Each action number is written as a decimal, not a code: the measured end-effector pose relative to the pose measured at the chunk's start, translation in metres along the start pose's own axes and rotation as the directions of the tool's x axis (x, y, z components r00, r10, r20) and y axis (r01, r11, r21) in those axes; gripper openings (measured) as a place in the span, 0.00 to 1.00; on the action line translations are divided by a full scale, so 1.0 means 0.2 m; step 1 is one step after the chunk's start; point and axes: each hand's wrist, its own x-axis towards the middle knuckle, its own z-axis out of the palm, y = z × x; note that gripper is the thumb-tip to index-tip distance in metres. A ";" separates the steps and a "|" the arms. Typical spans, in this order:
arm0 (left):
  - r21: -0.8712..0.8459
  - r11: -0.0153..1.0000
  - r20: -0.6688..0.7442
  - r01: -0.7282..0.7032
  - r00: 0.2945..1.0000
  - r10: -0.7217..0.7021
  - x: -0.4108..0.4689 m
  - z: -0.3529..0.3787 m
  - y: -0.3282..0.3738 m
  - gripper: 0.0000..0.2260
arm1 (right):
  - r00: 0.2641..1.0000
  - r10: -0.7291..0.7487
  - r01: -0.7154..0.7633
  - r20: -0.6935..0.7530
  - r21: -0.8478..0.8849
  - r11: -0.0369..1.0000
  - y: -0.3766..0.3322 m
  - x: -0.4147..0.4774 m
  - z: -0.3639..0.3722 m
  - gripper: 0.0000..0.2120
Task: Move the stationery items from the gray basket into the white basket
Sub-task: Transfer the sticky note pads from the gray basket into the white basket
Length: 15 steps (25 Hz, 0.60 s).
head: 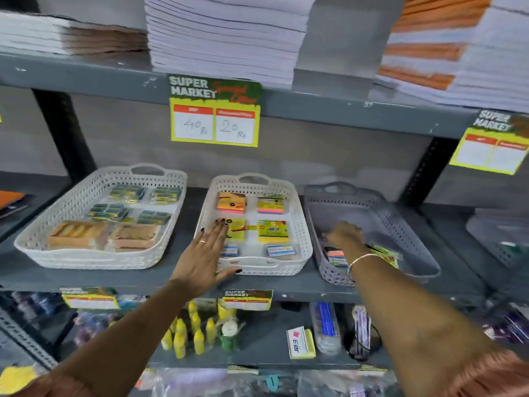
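Observation:
The gray basket (395, 222) stands on the middle shelf at the right, with a few small packets at its near end, among them an orange-topped one (336, 257) and a yellow-green one (386, 253). My right hand (345, 234) reaches down into it, fingers curled over its floor; whether they hold anything is hidden. The white basket (303, 239) stands in the centre and holds several sticky-note pads and small boxes in rows. My left hand (207, 250) lies flat and open on its near left rim, fingers spread.
A second white basket (37, 239) at the left holds eraser packs and wrapped blocks. Paper stacks (223, 38) fill the shelf above, with price tags (214, 110) on its edge. Glue bottles (186, 336) and more stationery fill the shelf below.

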 end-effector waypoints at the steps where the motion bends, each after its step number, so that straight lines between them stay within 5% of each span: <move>1: -0.003 1.000 0.012 0.015 1.000 -0.015 0.00 0.01 0.00 0.42 | 0.999 0.020 -0.020 0.039 0.009 1.000 0.02 0.00 0.03 0.28; 8: 0.010 0.998 0.032 0.057 0.998 -0.057 0.00 0.01 0.02 0.44 | 0.995 0.057 -0.058 0.078 0.014 0.998 0.02 0.03 0.05 0.27; 12: 0.015 0.998 0.016 0.054 0.998 -0.054 0.00 0.02 0.02 0.46 | 0.986 0.166 -0.157 -0.025 0.216 0.964 -0.02 0.06 -0.07 0.37; 15: 0.019 0.998 0.026 0.052 0.998 -0.052 0.00 0.02 0.03 0.48 | 0.977 0.117 -0.051 -0.180 0.336 0.940 -0.19 0.05 -0.22 0.40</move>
